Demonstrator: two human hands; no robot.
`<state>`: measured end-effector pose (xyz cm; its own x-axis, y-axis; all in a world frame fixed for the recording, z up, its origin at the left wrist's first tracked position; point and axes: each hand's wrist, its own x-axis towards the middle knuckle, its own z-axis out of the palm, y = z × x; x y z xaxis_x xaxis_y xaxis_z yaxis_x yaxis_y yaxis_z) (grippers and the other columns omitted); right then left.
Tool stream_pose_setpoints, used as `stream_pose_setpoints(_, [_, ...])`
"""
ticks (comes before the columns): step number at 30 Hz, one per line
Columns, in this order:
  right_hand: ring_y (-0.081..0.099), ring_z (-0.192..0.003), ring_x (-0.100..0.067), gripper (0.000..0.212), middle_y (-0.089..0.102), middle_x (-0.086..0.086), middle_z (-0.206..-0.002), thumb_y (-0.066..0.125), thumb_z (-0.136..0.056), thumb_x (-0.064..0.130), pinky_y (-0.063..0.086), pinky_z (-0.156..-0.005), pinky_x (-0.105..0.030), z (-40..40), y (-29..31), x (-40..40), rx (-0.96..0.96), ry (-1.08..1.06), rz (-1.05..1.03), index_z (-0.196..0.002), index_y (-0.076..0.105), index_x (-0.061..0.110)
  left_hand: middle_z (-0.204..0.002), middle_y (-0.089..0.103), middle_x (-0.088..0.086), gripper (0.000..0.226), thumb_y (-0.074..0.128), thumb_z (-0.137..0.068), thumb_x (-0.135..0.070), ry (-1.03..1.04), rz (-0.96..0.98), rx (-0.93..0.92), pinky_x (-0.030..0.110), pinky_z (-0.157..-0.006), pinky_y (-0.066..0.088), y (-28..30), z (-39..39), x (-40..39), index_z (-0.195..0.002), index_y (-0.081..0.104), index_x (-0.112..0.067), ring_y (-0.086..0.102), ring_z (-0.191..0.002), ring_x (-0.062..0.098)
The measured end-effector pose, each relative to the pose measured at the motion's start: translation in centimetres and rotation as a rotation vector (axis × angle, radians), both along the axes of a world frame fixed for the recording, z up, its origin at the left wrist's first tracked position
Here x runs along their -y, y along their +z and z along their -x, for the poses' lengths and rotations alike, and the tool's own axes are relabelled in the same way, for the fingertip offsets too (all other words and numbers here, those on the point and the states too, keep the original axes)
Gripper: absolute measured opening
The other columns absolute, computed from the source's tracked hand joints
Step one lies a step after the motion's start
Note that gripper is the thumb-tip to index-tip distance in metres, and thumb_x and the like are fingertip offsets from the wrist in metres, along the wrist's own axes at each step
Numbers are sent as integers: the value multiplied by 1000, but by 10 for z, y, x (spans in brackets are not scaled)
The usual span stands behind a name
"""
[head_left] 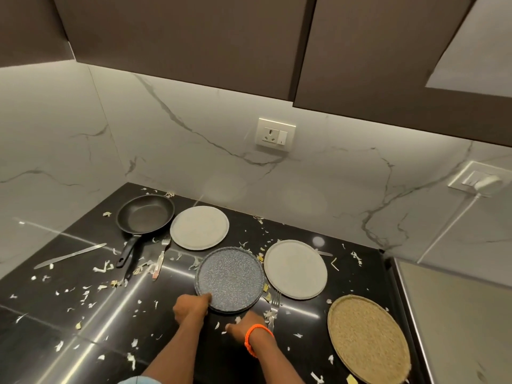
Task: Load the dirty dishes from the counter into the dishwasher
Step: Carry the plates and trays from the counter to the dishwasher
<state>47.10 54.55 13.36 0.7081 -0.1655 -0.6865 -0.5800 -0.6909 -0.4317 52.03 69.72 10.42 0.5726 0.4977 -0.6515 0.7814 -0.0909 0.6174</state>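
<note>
The right hand (243, 324) fingers are hidden under the speckled plate (230, 278) (near rim).

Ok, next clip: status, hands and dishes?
Left hand grips round speckled blue-grey plate at near rim. Right hand at rim, grip unclear. Silver fork lies beside it; scraps litter black counter.

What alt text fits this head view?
Both hands reach to a speckled blue plate on a black counter strewn with scraps: the left hand holds its near rim, the right hand is just below it. Around lie two grey plates, a pan, two forks, a knife and a woven mat.
</note>
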Motion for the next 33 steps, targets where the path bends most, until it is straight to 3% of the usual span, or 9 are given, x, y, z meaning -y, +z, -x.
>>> stream_pose_setpoints(2, [56, -128, -26, 64, 58, -10, -139, 66, -87, 46, 45, -100, -29, 1, 2, 4, 2, -1, 0, -137, 54, 8, -54, 69, 8, 30, 87, -64, -28, 98, 57, 27, 42, -73, 63, -5, -4, 1, -72, 72, -2, 73, -62, 25])
stream_pose_setpoints(6, [62, -116, -25, 61, 66, -7, -128, 64, -83, 51, 47, -88, -28, -1, 0, 3, 5, 20, -36, -128, 62, 9, -80, 70, 14, 24, 67, -67, -25, 199, 149, 157, 45, -75, 62, 12, -12, 4, -77, 70, -3, 69, -76, 31])
stream_pose_setpoints(9, [60, -119, -24, 62, 64, -6, -129, 63, -86, 51, 48, -95, -31, 3, 2, 2, 12, 45, -27, -131, 58, 9, -87, 67, 16, 17, 63, -79, -18, 220, 107, 241, 37, -68, 50, 36, -20, 3, -85, 68, -3, 62, -82, 32])
stream_pose_setpoints(12, [59, -118, -26, 67, 62, -8, -131, 64, -84, 53, 47, -93, -31, 10, 6, 3, 20, 43, -29, -134, 54, 10, -89, 68, 21, 7, 63, -75, -11, 287, 130, 305, 34, -61, 44, 55, -23, -5, -79, 65, -4, 57, -73, 28])
stream_pose_setpoints(17, [59, -119, -28, 62, 63, -9, -130, 61, -88, 57, 47, -97, -32, 21, 17, 12, 114, -7, -104, -130, 56, 12, -78, 63, 18, 24, 48, -73, 8, 366, 410, 153, 39, -56, 56, 46, -15, -35, -92, 61, 2, 65, -63, 31])
stream_pose_setpoints(23, [56, -125, -34, 64, 61, -14, -135, 53, -93, 60, 45, -106, -40, 34, 32, 31, 290, -377, -263, -136, 56, 13, -63, 45, 13, 18, 36, -85, 16, 201, 302, 96, 22, -30, 39, 63, 24, -28, -80, 50, 6, 47, -24, 22])
stream_pose_setpoints(25, [68, -100, -30, 63, 71, -12, -108, 44, -91, 71, 55, -93, -49, 37, 32, 43, 377, -483, -322, -111, 67, 16, -68, 46, 12, 13, 41, -87, 13, 128, 329, 84, 19, -31, 37, 62, 31, -23, -87, 51, 4, 49, -37, 24])
stream_pose_setpoints(27, [72, -82, -28, 55, 73, -11, -91, 40, -99, 60, 59, -82, -52, 44, 40, 60, 431, -642, -448, -104, 68, 14, -69, 44, 11, 12, 43, -88, 10, 15, 342, 91, 21, -33, 36, 64, 33, -11, -84, 50, 1, 46, -49, 25])
stream_pose_setpoints(33, [67, -95, -27, 67, 74, -10, -100, 38, -95, 69, 53, -93, -42, 87, 49, 132, 514, -927, -500, -90, 75, 14, -66, 46, 9, 18, 47, -61, -8, -381, 500, 124, 29, -46, 41, 59, 35, 54, -79, 45, -13, 50, -54, 25])
